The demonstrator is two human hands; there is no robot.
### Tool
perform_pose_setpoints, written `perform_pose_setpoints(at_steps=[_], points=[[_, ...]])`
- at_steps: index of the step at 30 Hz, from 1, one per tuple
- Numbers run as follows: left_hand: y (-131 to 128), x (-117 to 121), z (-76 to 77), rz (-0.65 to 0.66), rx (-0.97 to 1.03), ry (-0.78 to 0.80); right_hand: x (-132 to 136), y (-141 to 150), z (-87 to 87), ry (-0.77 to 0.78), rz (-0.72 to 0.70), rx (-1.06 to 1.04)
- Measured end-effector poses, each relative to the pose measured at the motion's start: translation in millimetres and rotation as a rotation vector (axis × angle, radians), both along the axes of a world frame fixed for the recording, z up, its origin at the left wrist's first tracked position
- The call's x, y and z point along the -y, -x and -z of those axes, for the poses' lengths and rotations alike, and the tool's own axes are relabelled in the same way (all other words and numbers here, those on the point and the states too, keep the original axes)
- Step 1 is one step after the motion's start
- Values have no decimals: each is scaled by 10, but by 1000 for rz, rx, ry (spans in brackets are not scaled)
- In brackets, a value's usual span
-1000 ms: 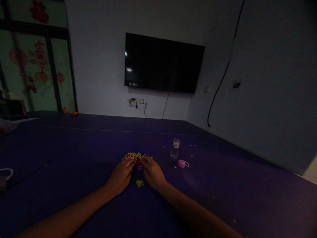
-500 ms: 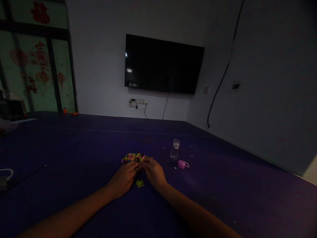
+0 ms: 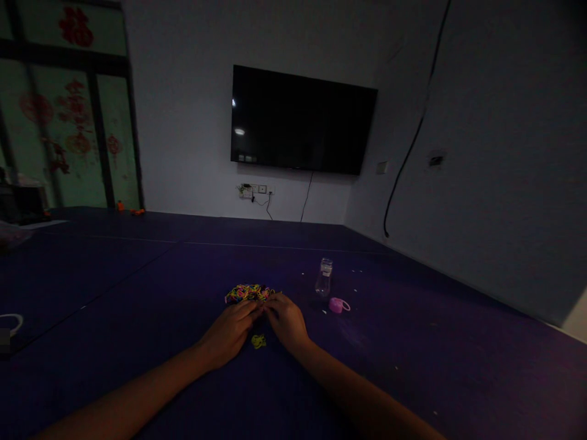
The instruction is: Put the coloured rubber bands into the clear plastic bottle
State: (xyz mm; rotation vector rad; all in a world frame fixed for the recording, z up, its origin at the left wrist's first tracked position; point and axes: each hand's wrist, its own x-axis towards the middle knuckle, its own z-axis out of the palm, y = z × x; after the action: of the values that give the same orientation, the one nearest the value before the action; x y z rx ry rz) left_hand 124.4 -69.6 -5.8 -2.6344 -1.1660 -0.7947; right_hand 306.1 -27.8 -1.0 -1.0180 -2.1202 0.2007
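A heap of small coloured rubber bands lies on the dark purple surface in front of me. My left hand and my right hand rest side by side at the near edge of the heap, fingertips pinched together where they meet. What the fingers hold is too small and dim to name. A small yellow cluster of bands lies between my two wrists.
A clear plastic bottle stands right of the heap, with a pink cap or ring lying in front of it. A white object sits at the far left edge. A black television hangs on the far wall.
Both hands have drawn slightly closer together at the heap's near edge. The view has tilted up a little.
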Motion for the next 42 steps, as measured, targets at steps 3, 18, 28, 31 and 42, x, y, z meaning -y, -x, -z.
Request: perform_pose_setpoints(at_steps=[3, 18, 28, 31, 42], points=[[-1, 14, -20, 2, -13, 0, -7, 3, 10, -3, -3, -28], [-12, 9, -4, -25, 2, 31, -14, 3, 22, -26, 11, -14], [-40, 29, -53, -62, -1, 71, 3, 5, 7, -50, -45, -12], [-40, 20, -42, -90, 16, 72, -8, 5, 20, -55, -32, -42], [12, -23, 33, -300, 26, 37, 5, 11, 40, -108, -79, -123]])
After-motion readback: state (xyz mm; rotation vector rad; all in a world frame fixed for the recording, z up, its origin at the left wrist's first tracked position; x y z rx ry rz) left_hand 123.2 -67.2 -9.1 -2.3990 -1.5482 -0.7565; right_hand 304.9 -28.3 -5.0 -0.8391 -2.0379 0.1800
